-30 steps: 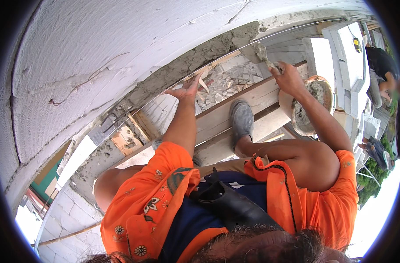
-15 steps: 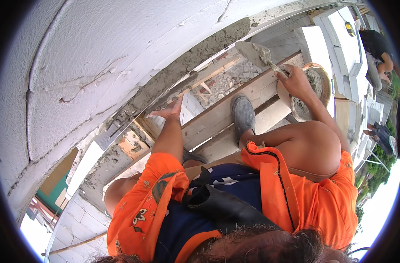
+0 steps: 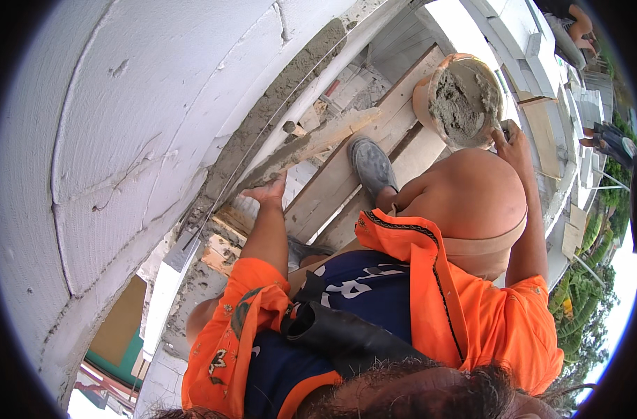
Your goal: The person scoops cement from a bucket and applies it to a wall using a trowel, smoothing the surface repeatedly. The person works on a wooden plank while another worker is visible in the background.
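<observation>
Right hand (image 3: 515,147): curled, hold unclear | mortar bucket (image 3: 423,102): just beside, ahead-left | left hand (image 3: 266,190): spread

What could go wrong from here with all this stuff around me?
The bucket of mortar sits close to your right knee, so a bump might tip it. Your left hand is near the string and could knock it out of line. Your right boot rests on spaced planks, so a misstep might cost your balance.
</observation>
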### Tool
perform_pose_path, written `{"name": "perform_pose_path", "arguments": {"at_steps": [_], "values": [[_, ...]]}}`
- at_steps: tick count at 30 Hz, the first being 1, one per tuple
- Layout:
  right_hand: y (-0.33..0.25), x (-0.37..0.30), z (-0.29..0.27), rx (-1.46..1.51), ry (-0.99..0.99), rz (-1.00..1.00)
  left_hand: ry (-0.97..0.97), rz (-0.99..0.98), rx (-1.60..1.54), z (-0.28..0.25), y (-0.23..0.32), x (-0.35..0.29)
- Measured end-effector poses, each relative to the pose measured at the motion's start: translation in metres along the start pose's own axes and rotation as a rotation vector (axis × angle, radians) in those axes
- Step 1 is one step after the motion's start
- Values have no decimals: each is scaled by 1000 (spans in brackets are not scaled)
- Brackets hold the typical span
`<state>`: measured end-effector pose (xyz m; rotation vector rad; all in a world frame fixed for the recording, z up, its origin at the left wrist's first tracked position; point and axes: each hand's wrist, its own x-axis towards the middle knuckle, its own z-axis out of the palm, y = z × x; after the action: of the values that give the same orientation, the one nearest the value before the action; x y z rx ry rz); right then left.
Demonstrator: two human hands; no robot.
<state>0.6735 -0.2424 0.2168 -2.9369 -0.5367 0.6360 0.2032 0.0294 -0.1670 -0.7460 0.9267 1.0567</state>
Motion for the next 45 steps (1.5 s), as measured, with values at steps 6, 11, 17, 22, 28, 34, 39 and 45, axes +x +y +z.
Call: {"name": "perform_pose_path", "arguments": {"at_steps": [6,11,17,22,28,34,39,45], "values": [[40,6,10,-276,-9,56,30,-61,106,-7,-9,10],[36,30,6,-526,-80,72,26,-153,226,-9,-4,22],[26,75,31,-265,-408,156,-36,-275,440,-32,16,63],[42,64,41,153,-437,252,-78,-438,504,-4,-5,41],[13,57,55,317,-477,303,-18,-521,624,1,-1,55],[88,14,84,437,-334,205,48,-594,694,21,2,42],[85,-5,105,724,-203,385,37,-622,882,40,-6,28],[54,-6,78,842,-230,318,-61,-749,1564,90,-48,-4]]}}
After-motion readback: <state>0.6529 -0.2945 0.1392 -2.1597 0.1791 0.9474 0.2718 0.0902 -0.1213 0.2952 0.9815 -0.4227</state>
